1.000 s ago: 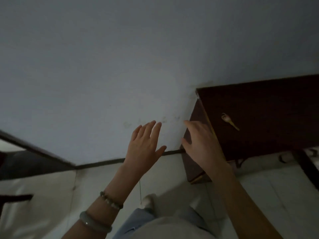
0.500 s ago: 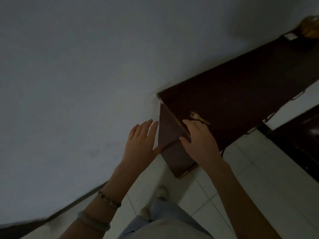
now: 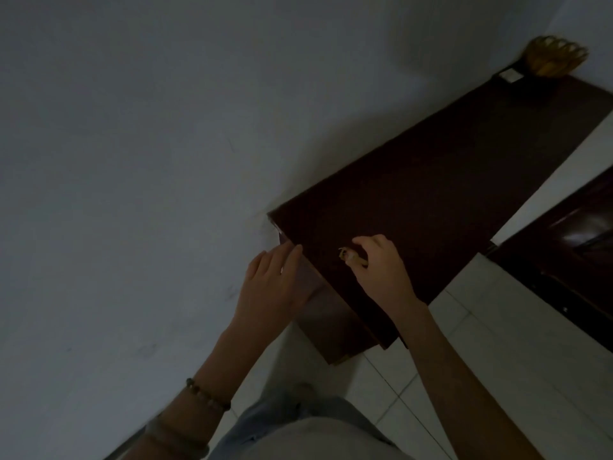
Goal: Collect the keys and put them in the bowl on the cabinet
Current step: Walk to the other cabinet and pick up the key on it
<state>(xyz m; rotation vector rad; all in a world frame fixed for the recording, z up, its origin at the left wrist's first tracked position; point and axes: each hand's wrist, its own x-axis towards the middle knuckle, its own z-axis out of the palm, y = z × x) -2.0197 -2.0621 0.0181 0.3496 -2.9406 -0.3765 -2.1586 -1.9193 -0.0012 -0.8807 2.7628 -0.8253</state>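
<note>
One left hand (image 3: pixel 275 287), fingers open and empty, rests on the cabinet (image 3: pixel 431 207) edge. One right hand (image 3: pixel 381 270) pinches one key (image 3: pixel 345 253) on the cabinet. One bowl (image 3: pixel 552 56) at two o'clock

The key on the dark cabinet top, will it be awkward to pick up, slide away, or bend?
The key looks small, thin and metallic, so probably stiff and light. It lies flat on the smooth cabinet top, so it may skid before lifting. The right hand pinches at it with fingertips, which suits it.
</note>
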